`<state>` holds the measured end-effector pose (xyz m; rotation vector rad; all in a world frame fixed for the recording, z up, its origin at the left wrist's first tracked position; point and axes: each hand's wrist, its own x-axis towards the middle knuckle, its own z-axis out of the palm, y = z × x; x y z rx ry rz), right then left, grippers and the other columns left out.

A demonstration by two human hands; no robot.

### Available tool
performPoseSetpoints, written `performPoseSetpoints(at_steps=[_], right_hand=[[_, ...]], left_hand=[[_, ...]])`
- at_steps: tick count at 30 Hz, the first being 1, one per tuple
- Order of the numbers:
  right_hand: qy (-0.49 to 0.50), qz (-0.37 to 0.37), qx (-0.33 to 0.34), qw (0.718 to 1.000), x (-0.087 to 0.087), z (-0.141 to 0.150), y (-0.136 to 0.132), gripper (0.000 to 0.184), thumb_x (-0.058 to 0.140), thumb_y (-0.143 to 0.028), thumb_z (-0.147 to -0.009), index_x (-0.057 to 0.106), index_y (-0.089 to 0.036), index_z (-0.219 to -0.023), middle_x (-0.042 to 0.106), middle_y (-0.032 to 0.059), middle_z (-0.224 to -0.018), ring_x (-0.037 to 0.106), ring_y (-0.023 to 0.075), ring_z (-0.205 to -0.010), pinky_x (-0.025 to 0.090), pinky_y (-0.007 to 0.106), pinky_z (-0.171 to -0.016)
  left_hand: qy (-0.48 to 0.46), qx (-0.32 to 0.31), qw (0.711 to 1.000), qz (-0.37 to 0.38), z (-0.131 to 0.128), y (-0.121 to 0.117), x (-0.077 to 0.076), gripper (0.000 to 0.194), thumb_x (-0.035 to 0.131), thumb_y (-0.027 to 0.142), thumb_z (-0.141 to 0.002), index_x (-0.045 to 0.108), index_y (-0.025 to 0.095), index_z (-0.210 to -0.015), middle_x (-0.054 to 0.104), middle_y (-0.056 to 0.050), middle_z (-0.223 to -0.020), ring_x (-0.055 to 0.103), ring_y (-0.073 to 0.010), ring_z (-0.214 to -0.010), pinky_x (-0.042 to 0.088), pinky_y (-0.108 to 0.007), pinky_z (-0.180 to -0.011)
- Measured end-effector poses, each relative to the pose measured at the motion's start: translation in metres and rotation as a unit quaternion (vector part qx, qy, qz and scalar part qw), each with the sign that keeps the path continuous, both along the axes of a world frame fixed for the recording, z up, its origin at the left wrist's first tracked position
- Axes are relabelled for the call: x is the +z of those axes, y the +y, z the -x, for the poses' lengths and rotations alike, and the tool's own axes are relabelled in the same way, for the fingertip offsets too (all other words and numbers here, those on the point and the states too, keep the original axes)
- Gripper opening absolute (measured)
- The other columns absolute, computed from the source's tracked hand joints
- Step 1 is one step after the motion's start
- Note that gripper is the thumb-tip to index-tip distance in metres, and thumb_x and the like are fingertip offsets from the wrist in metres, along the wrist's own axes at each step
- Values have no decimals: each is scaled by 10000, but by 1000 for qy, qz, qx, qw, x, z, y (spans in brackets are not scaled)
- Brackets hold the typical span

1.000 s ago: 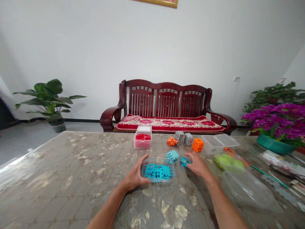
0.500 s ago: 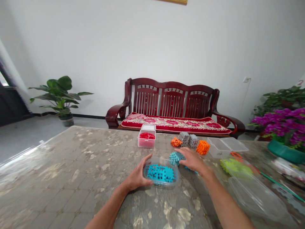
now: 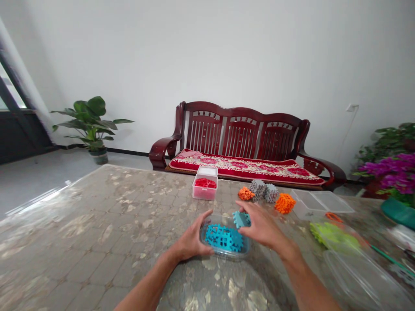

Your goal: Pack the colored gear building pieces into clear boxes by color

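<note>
While a pale-blue toothed block (image 3: 241,219) is sitting at the far right corner of a clear tub (image 3: 231,255), the right hand (image 3: 264,224) is pinching it, thumb on the near side, fingers curving around the far side. Can't tell whether the block is overlapping the rim or staying just behind it. Blue toothed pieces (image 3: 223,236) are lying inside the tub. The left hand (image 3: 193,238) is bracing the tub's left end, thumb and fingers spreading apart and pressing on near and far sides. Tub is resting on the patterned table (image 3: 113,216).

Beyond it, an open box (image 3: 203,194) is holding red pieces (image 3: 205,183). To its right, a small orange cluster (image 3: 246,193), two gray blocks (image 3: 261,190) and a bigger orange block (image 3: 285,204) are standing close together. Further right, an open clear box (image 3: 303,206) is standing; nearer, yellow-green pieces (image 3: 319,231) are lying beside a clear lid (image 3: 366,276). Behind the table, a dark red wooden bench (image 3: 241,134) is standing along the wall.
</note>
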<state>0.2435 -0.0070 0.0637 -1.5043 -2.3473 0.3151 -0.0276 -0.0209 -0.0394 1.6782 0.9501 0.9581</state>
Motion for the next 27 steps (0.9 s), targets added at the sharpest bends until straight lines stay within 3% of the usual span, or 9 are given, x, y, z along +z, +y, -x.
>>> performPoseSetpoints(at_steps=[7, 11, 15, 18, 22, 27], right_hand=[[-66, -2, 48, 997, -16, 65, -15, 774, 632, -250, -706, 461, -248, -1460, 649, 103, -1261, 536, 313, -1141, 386, 409, -972], [-80, -1, 36, 996, -27, 76, -10, 779, 618, -239, -713, 445, -221, -1473, 639, 122, -1285, 530, 324, -1145, 384, 422, -967], [-79, 0, 22, 997, -24, 76, -14, 787, 612, -233, -717, 440, -205, -1485, 644, 132, -1269, 535, 326, -1143, 391, 430, -976], [-48, -11, -10, 999, -15, 63, -17, 776, 626, -234, -713, 461, -220, -1471, 663, 102, -1236, 554, 296, -1134, 394, 401, -992], [-19, -29, -97, 995, -3, 23, -10, 766, 660, -237, -712, 476, -205, -1455, 682, 82, -1207, 586, 276, -1115, 407, 380, -991], [-75, -9, -205, 976, -8, -40, 2, 752, 699, -253, -707, 498, -190, -1429, 689, 118, -1204, 608, 317, -1130, 420, 399, -968]], left_hand=[[-32, -5, 999, -16, -5, 0, -3, 1202, 923, 447, -558, 286, 205, -1548, 447, -160, -1518, 478, -375, -1357, 390, -501, -1144], [-44, -12, 999, -24, -7, 0, -2, 1186, 924, 442, -569, 294, 194, -1543, 443, -167, -1524, 473, -369, -1367, 387, -483, -1151], [-46, -10, 999, -20, -7, 0, -2, 1194, 922, 452, -564, 286, 188, -1540, 440, -181, -1517, 485, -374, -1352, 396, -488, -1137], [-21, 5, 1000, -10, -5, -1, -2, 1215, 927, 444, -540, 281, 187, -1538, 449, -179, -1504, 496, -376, -1333, 387, -505, -1138], [2, 12, 1000, -7, -1, -2, 2, 1184, 919, 413, -554, 292, 187, -1532, 468, -166, -1489, 490, -363, -1337, 378, -490, -1145], [-8, 9, 1000, 6, 0, -3, 7, 1182, 910, 422, -554, 285, 201, -1533, 464, -164, -1497, 480, -369, -1354, 376, -496, -1144]])
